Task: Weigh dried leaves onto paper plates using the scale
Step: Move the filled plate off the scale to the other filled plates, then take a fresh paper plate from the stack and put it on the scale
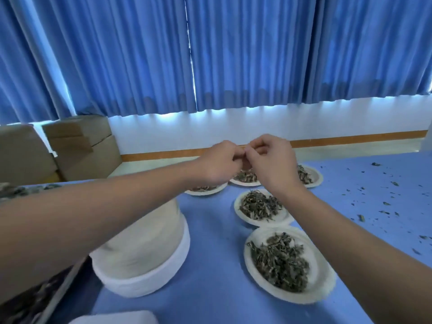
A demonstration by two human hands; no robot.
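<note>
Hands: a person's left hand (219, 163) and right hand (272, 160) are hovering together above the far end of the blue worktop (210, 230), both forearms reaching out from the near edge.
Fingers: the left fingers (233, 152) and right fingers (257, 146) are curling inward with their tips meeting; whether they are pinching anything between them cannot be told.
Dried leaves: the dark green dried leaves (280, 263) are lying in heaps on five paper plates, all on the worktop's right half.
Nearest plate: the nearest plate (323, 274) is sitting under the right forearm, carrying a full heap.
Second plate: the second plate (280, 218) is sitting just beyond it, rims touching or nearly so, also heaped.
Far plates: the far-left plate (205, 191), far-middle plate (245, 183) and far-right plate (315, 176) are lining up in a row directly below the hands, each partly hidden by them.
Stack: a tall white stack (140, 253), seemingly of plates, is standing on the left beneath the left forearm.
Crumbs: loose leaf bits (385, 203) are lying scattered over the worktop's right side.
Near edge: a white slab (117, 318) is showing at the bottom, too cropped to identify.
Backdrop: blue curtains (233, 54) are hanging across the wall, with cardboard boxes (81, 146) standing at the left.
</note>
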